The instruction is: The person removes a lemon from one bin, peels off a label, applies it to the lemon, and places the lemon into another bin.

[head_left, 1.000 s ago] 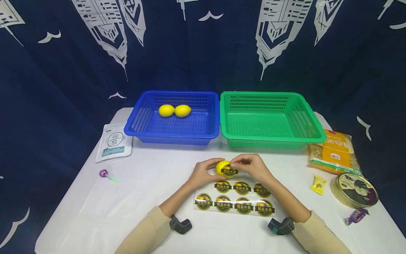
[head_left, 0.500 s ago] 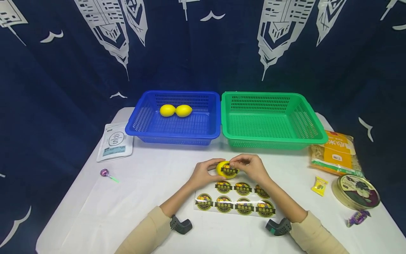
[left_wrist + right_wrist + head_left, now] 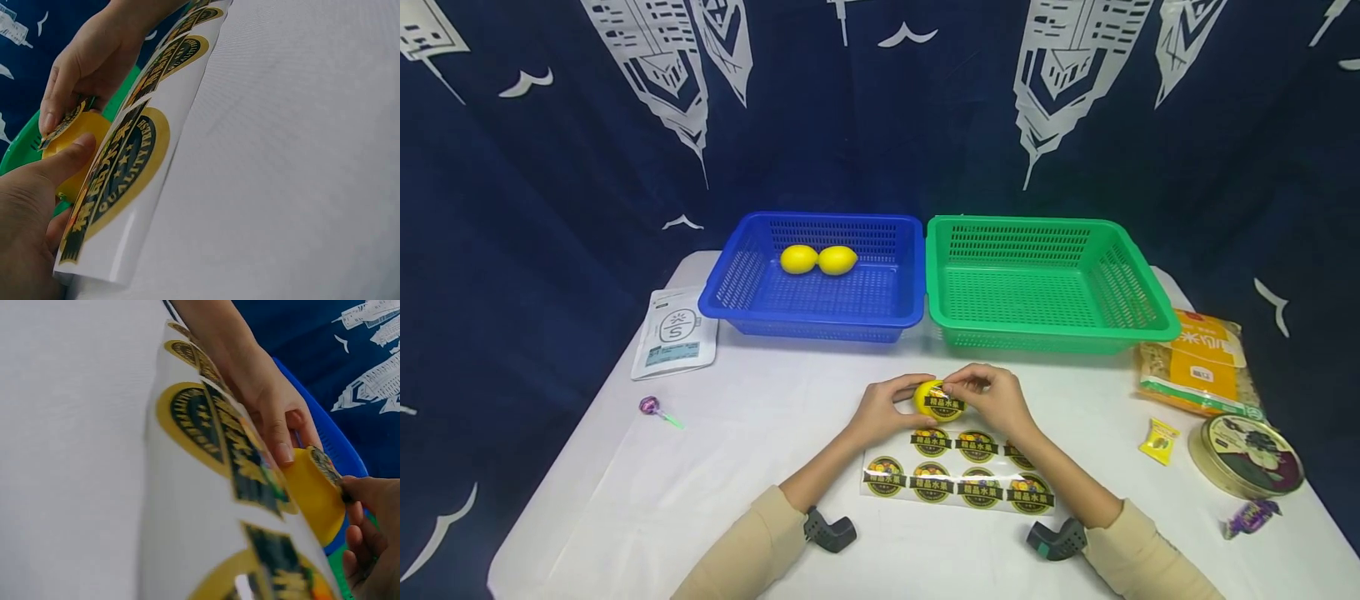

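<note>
In the head view my left hand (image 3: 877,414) holds a yellow lemon (image 3: 922,397) between thumb and fingers, just above the table. A round black-and-gold sticker (image 3: 943,405) lies against the lemon's right-hand side. My right hand (image 3: 1002,402) pinches that sticker's edge between thumb and finger. From the left wrist, the sticker (image 3: 65,125) touches the lemon (image 3: 75,178) and part of its edge stands off. The right wrist view shows my right thumb (image 3: 369,490) at the sticker's edge. Below the hands lies a sheet of several matching stickers (image 3: 891,442), partly covered by the right forearm.
A blue basket (image 3: 812,318) with two lemons (image 3: 818,260) stands behind, beside a green basket (image 3: 1052,332). To the left are a white pouch (image 3: 676,335) and a lollipop (image 3: 650,406). At right lie a food bag (image 3: 1202,367), wrapped candies (image 3: 1161,441) and a round tin (image 3: 1247,457).
The hands keep nearly the same place on the lemon and sticker. My right forearm has shifted slightly left, and the whole head view has drifted a little.
</note>
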A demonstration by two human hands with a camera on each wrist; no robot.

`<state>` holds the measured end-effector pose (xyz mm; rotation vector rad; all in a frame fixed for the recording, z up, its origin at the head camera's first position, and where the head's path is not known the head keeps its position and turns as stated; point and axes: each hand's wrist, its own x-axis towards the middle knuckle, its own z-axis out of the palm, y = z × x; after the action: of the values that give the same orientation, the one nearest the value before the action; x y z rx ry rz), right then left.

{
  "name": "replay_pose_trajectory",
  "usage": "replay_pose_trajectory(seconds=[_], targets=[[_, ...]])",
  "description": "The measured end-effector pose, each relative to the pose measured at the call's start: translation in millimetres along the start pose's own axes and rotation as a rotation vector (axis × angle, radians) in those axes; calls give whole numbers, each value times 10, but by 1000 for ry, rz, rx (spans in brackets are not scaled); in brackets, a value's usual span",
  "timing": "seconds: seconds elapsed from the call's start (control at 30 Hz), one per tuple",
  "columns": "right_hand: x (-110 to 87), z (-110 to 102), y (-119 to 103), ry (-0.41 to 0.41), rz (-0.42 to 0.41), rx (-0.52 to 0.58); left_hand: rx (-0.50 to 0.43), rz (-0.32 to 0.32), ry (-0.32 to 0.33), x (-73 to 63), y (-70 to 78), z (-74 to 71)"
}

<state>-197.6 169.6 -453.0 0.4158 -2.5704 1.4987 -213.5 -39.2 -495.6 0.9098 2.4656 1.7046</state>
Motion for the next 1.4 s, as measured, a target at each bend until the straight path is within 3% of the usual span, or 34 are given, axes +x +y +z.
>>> replay_pose_trajectory(seconds=[0.37, 0.57, 0.73, 1.0, 1.4], targets=[[-80, 122, 19, 193, -196, -111, 6, -1, -2, -2, -12, 3], [-90, 171, 54, 258, -238, -134, 7, 11, 0, 1, -23, 3], [-114, 155, 69, 246, -267, -107, 11, 19, 4, -5, -36, -4], [-182, 102, 98, 125, -336, -62, 24, 21, 0, -3, -32, -12], [-180, 126, 170, 37, -320, 31, 52, 24, -6, -8, -21, -18]])
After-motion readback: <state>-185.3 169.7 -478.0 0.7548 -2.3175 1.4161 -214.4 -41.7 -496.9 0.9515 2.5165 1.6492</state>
